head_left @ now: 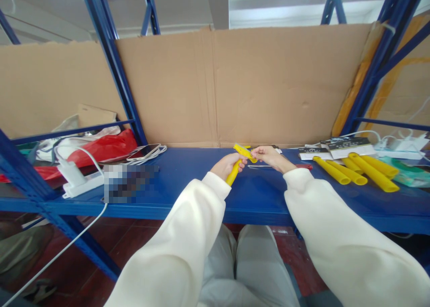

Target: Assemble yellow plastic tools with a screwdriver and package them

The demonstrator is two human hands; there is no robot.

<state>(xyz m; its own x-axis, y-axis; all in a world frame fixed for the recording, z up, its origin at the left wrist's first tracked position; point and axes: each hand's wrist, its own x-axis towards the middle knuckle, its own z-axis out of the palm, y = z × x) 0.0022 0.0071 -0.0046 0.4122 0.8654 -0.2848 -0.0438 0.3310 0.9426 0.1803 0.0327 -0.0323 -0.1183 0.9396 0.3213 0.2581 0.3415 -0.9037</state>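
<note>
My left hand [227,165] is wrapped round the handle of a yellow tool [244,152] above the middle of the blue shelf. The tool's head points up and to the left, and its handle slants down below my fingers. At the right end of the head, the fingertips of my right hand [267,156] are pinched together; whatever small thing they hold is too small to make out. Beneath my right hand a thin metal shaft with a red handle [304,166] lies on the shelf, partly hidden by my wrist.
Several yellow tubes [339,171] and packaged cards [349,147] lie at the right. A white power strip [83,185], a phone [144,152] and a red bag [107,147] are at the left. Cardboard [268,87] stands behind the blue shelf [188,164].
</note>
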